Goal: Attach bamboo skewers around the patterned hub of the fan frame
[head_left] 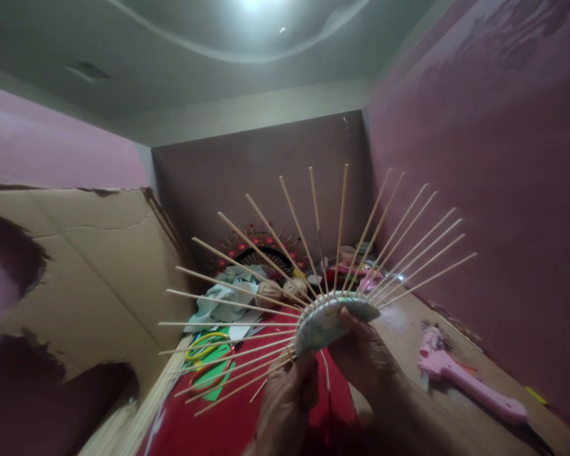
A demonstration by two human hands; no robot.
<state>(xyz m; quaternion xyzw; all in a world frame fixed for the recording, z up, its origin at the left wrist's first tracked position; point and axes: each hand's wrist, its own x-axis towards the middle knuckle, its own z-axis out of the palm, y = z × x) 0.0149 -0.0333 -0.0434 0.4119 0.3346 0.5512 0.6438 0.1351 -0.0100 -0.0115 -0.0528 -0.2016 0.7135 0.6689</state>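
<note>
I hold up a round disc [323, 323] with several thin wooden sticks [313, 253] fanning out from its rim like rays. My left hand [285, 399] grips the disc's lower left edge, thumb near the sticks. My right hand [368, 358] holds the disc's right side from below, fingers curled on it. The disc's face looks pale with a printed pattern.
A pink glue gun [460, 373] lies on the brown surface at right. A red cloth [228, 418] below holds green and yellow pieces [209, 361]. A bundle of sticks [137, 418] lies at lower left. Cardboard [85, 272] leans left. A similar stick-rimmed piece [261, 250] stands behind.
</note>
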